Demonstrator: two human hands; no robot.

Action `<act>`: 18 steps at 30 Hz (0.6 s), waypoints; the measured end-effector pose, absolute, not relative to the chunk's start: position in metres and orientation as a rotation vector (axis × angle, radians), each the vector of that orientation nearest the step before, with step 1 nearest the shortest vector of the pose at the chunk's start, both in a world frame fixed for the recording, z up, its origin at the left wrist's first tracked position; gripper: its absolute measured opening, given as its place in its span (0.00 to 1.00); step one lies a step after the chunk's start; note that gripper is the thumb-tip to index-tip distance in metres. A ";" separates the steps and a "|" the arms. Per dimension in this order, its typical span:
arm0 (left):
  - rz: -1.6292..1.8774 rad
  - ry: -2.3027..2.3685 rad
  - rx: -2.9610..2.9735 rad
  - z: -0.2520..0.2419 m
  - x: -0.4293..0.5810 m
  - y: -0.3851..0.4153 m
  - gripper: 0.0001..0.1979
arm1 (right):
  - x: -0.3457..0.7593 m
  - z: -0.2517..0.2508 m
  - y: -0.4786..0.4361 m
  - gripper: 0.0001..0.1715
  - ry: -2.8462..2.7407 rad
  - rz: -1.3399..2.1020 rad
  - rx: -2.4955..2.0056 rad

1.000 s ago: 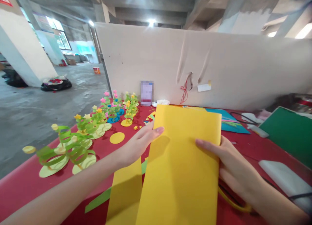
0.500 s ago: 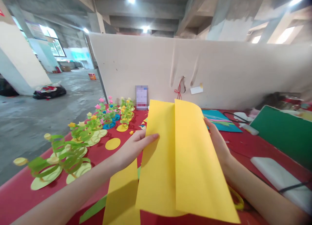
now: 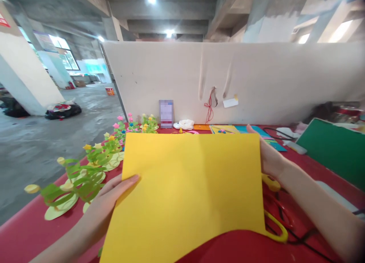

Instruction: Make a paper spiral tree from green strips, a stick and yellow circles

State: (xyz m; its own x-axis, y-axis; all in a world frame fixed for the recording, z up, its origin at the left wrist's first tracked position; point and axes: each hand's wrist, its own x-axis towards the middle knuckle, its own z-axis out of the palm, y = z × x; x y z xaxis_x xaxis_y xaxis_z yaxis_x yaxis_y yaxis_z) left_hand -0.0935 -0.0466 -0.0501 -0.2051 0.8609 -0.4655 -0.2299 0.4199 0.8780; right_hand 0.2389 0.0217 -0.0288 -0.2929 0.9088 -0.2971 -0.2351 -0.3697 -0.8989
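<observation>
A large yellow sheet of paper (image 3: pixel 188 194) spreads across the middle of the head view, raised above the red table, its lower edge curving. My left hand (image 3: pixel 118 189) grips its left edge, thumb on the front and the other fingers mostly behind. At the upper right edge, my right hand (image 3: pixel 269 154) holds the sheet from the side, its fingers largely hidden. Beneath that hand, a yellow loop handle (image 3: pixel 281 232) and a small yellow object (image 3: pixel 270 182) lie on the table; the sheet covers part of the handle.
Several green paper plants (image 3: pixel 78 183) with star and flower tops line the table's left side. A green board (image 3: pixel 332 152) leans at the right. Blue sheets (image 3: pixel 273 143) with coloured strips and a white bundle (image 3: pixel 185 124) lie towards the white partition (image 3: pixel 159 73). Dark cables cross the right side.
The yellow sheet, folded over on its right side before, is now opened out wide. My left hand has moved left and down, my right hand slightly right. The sheet now hides the table middle.
</observation>
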 end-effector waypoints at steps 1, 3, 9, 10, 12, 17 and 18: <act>1.112 1.452 0.557 -0.050 -0.095 -0.050 0.17 | 0.242 -0.026 0.021 0.32 -1.022 1.772 -1.094; 1.112 1.430 0.494 -0.050 -0.096 -0.055 0.15 | 0.247 -0.022 0.016 0.30 -1.136 1.770 -1.109; 1.027 1.286 0.599 -0.056 -0.098 -0.056 0.09 | 0.244 -0.015 0.003 0.14 -1.454 1.665 -1.233; 1.005 1.258 0.659 -0.059 -0.100 -0.054 0.08 | 0.242 -0.014 0.003 0.14 -1.468 1.646 -1.247; 0.957 1.200 0.762 -0.066 -0.102 -0.050 0.06 | 0.242 -0.013 0.005 0.14 -1.460 1.618 -1.269; 0.940 1.121 0.806 -0.073 -0.102 -0.048 0.05 | 0.249 -0.015 0.007 0.14 -1.400 1.554 -1.330; 0.948 1.120 0.790 -0.073 -0.101 -0.048 0.05 | 0.251 -0.015 0.007 0.14 -1.391 1.545 -1.341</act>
State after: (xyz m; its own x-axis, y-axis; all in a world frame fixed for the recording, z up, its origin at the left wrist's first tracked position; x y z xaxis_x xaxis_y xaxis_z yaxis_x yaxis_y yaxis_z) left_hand -0.1015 -0.0485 -0.0726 0.1505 0.9153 -0.3735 -0.2170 0.3992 0.8908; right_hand 0.2510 0.0067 -0.0153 -0.2609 0.9308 -0.2559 0.1573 -0.2205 -0.9626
